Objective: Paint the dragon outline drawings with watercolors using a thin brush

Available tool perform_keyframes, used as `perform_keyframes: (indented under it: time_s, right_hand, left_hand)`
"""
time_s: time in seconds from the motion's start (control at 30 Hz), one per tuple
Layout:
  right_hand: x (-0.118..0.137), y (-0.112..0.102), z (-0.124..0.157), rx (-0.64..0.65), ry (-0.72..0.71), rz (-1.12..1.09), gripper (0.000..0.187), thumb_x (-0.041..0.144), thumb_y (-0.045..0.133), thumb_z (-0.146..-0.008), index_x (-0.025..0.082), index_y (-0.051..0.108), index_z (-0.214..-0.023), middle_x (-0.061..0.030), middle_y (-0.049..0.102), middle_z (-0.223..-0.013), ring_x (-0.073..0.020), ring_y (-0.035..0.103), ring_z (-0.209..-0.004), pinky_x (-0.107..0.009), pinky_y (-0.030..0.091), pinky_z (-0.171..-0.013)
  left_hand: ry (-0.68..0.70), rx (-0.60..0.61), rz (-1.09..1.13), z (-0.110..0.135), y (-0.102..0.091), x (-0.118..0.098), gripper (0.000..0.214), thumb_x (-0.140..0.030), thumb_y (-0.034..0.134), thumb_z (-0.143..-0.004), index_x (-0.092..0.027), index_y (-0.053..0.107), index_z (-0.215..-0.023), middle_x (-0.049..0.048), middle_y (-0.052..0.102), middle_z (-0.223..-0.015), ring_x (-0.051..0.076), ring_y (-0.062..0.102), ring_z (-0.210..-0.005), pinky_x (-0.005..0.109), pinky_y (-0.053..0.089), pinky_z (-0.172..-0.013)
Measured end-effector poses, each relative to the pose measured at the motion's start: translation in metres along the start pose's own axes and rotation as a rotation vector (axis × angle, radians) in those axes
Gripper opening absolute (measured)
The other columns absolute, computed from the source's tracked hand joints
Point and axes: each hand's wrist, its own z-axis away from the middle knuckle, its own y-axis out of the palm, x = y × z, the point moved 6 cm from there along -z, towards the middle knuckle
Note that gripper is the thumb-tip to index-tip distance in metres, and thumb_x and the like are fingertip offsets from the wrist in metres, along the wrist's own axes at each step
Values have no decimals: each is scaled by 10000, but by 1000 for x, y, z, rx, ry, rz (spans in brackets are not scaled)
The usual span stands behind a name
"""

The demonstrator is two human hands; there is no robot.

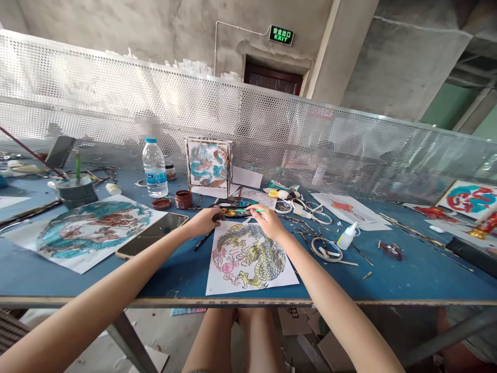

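Note:
My right hand [267, 221] is closed around a thin paintbrush [243, 210] with a green handle, its tip pointing left over a dark paint palette [230, 212] with yellow and other colours. On the palette's left near edge, my left hand [206, 221] has its fingers bent and closed on the rim. Between my forearms lies a white sheet with a round dragon drawing [252, 256], partly coloured yellow and pink. A black stick-like thing [203, 240] lies by its left edge, under my left hand.
To the left are a phone [155, 235], a blue dragon painting [93, 228], a water bottle [154, 168], brown paint jars [183, 199] and a brush pot [75, 190]. A framed dragon picture [208, 165] stands behind. To the right are a glue bottle [347, 237] and coiled strips [326, 249].

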Motion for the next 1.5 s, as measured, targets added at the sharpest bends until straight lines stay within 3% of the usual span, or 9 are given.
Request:
perform_keyframes:
  time_s: [0.37,0.63,0.77,1.03,1.23,1.5]
  right_hand:
    - [5,-7,-1,-15,5,-7,352,404,332,-913,223,631,-956,-49,633,-949,-186,564,-923,-291,404,-782]
    - [8,-41,5,-369,-37,39,343,370,270,-932,197,547,-825,-41,560,-769,-170,534,-735,-297,401,-709]
    - [12,-52,9,-456,-78,82,342,353,251,-935,195,472,-727,-38,520,-715,-167,509,-698,-297,388,-675]
    - [18,-44,8,-403,-125,199,249,299,297,-926,201,444,-750,-34,528,-697,-167,509,-686,-290,377,-647]
    - [18,-38,6,-331,-132,214,247,290,290,-927,203,432,-745,-38,531,-709,-173,512,-709,-289,377,-652]
    - [14,-40,6,-336,-111,201,268,301,276,-931,203,427,-733,-36,523,-703,-172,505,-699,-287,373,-649]
  left_hand:
    - [-20,-64,43,-1,-6,1,274,-275,437,-706,-164,622,-876,77,665,-938,251,601,-868,317,470,-748]
    - [-16,-100,27,-1,-8,4,259,-242,439,-689,-167,619,-860,70,659,-911,239,594,-853,321,465,-760]
    - [-2,-114,13,-1,-9,4,262,-223,430,-690,-163,618,-863,73,659,-905,241,600,-844,317,469,-743]
    - [-31,-126,-144,2,-11,4,268,-162,428,-702,-178,613,-895,70,655,-947,242,598,-895,293,467,-756]
    - [-56,-134,-155,5,-14,-1,317,-147,429,-706,-173,614,-963,68,651,-1015,236,581,-963,282,447,-834]
    - [-58,-116,-183,3,-11,3,327,-125,420,-710,-173,608,-973,73,648,-1011,239,586,-950,284,458,-808]
